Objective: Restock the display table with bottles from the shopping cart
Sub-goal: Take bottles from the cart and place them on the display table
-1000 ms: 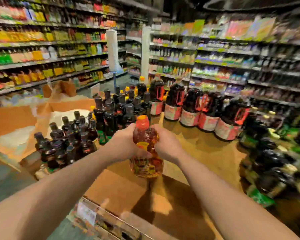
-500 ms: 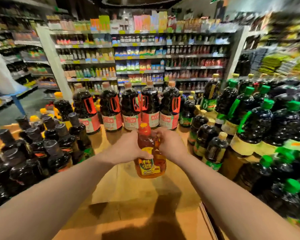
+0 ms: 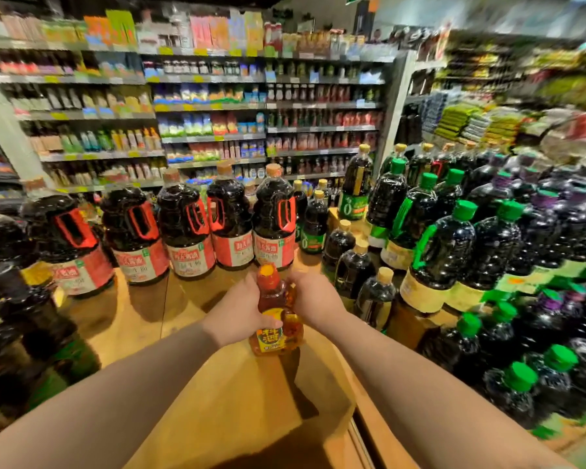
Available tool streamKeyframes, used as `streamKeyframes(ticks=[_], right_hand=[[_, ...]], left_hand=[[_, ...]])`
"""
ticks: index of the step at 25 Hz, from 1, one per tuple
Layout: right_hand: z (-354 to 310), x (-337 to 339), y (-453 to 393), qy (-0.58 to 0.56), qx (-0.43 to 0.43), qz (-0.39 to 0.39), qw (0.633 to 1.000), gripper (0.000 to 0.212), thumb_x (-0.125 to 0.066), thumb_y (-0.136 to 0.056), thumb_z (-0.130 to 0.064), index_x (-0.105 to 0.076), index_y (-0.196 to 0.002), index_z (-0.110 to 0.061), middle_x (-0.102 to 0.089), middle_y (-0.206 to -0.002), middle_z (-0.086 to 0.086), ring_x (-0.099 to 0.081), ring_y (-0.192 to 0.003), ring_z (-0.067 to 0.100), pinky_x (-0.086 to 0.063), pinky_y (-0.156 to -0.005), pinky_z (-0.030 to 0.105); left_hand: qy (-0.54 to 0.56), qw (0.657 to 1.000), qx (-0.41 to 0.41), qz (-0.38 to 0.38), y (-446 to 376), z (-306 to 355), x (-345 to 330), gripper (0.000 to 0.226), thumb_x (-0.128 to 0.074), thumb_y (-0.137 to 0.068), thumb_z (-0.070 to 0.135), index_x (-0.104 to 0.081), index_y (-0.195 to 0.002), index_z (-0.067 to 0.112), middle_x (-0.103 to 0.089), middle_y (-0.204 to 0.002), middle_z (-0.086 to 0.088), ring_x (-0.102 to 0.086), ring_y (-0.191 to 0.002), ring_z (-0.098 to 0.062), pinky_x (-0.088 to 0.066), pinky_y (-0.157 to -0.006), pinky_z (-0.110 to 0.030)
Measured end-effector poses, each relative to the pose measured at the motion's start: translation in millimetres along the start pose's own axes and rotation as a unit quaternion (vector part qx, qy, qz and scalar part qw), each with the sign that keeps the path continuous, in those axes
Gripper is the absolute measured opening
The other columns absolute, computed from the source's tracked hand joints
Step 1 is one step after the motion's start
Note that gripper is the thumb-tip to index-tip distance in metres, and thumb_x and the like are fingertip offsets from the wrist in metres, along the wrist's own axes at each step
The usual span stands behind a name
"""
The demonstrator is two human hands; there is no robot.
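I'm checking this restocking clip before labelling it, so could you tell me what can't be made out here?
- Amber bottle: label partly covered by left hand; right hand hides its far side.
- Shopping cart: outside the head view.
- Green-capped bottles: labels motion-blurred.
- Shelf goods: too small and blurred to read.

I can't read the shelf goods (image 3: 210, 126) at 12 o'clock; green-capped bottles (image 3: 521, 377) at 4 o'clock smear into blur.

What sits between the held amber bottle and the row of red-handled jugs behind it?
Head view: only bare wooden tabletop separates the amber bottle from the red-handled jugs.
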State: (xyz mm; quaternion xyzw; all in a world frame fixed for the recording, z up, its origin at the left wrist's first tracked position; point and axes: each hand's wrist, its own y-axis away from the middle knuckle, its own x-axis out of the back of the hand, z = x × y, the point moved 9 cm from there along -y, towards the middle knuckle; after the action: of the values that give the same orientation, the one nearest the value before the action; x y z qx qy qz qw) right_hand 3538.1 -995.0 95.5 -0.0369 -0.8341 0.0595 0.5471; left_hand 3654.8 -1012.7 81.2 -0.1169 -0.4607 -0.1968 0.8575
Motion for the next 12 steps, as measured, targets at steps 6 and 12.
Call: streamKeyframes(ticks=[6,12], right_hand=[[26.4,-26.0,-28.6,0.057,-0.001,-0.058,0.997,0.03,-0.05,-0.088,-0.009,-0.052,-0.118,-0.014,-0.067,-0.102,0.011,-0.064,-0.095,0.035,-0.052,-0.073,0.04],[36.5,-30.3,-53.0,0.093,-0.011,-0.084,0.992,0.03,-0.045,-0.093,-0.008,-0.044,-0.123,-0.01,-0.064,-0.105,0.014,-0.062,-0.096,0.036,-0.044,-0.066,0.037]], left_hand=[[-0.028,0.997,0.066,-0.037,-36.3,-19.2,-24.5,0.084,-0.082,-0.074,0.042,-0.034,-0.138,0.016,-0.053,-0.128,-0.004,-0.055,-0.114,-0.021,-0.048,-0.098,-0.037],[-0.016,0.994,0.102,-0.033,-66.0,-30.6,-25.4,0.094,-0.084,-0.072,0.041,-0.029,-0.144,0.019,-0.05,-0.136,-0.001,-0.049,-0.122,-0.02,-0.043,-0.105,-0.038]])
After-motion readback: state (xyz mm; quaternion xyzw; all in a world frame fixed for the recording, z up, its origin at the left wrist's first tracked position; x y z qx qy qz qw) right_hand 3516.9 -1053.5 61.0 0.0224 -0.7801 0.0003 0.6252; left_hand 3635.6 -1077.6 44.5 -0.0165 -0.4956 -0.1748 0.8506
